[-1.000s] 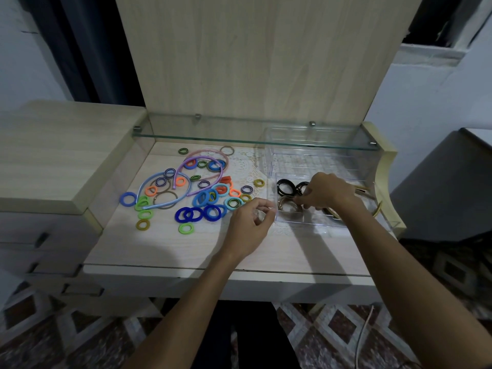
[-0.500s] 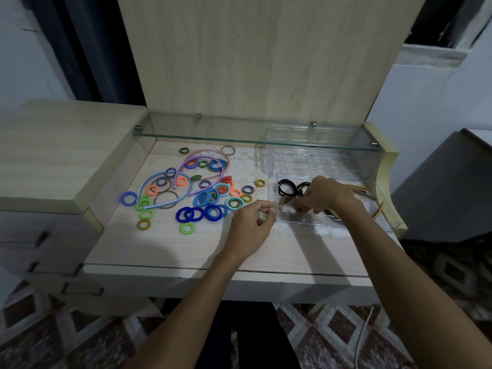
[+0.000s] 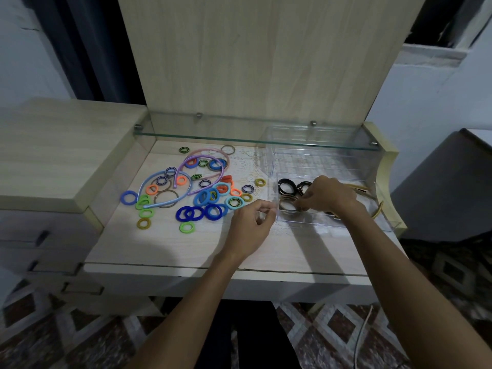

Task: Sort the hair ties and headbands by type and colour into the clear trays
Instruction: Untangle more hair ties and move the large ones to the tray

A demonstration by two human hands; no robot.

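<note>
Presently, the right hand (image 3: 326, 196) reached into the near clear plastic tray (image 3: 330, 222), fingers curled down onto a stack of thin brown hair-tie rings (image 3: 288, 205) at the tray's left end; it seemed to pinch them, though the fingertips were partly hidden. Just beyond that hand, in the same tray, lay black hair-tie loops (image 3: 286, 185). To its right, slim gold-toned headbands (image 3: 372, 198) projected past the tray's far end.

The left hand (image 3: 250, 227) sat just left of the tray, thumb and forefinger closed against the tray's left wall, other fingers curled. Whether it gripped the wall or merely touched it could not be told.

Left of the left hand, a loose scatter of coloured fabric hair ties (image 3: 202, 198) (blue, green, orange, teal, olive) covered the pale wood desk top (image 3: 159, 243), tangled with thin lilac, pink and light-blue plastic headbands (image 3: 202, 162). Beyond the right hand stood a second, taller clear tray (image 3: 319, 155) under a glass shelf (image 3: 239, 137).
</note>
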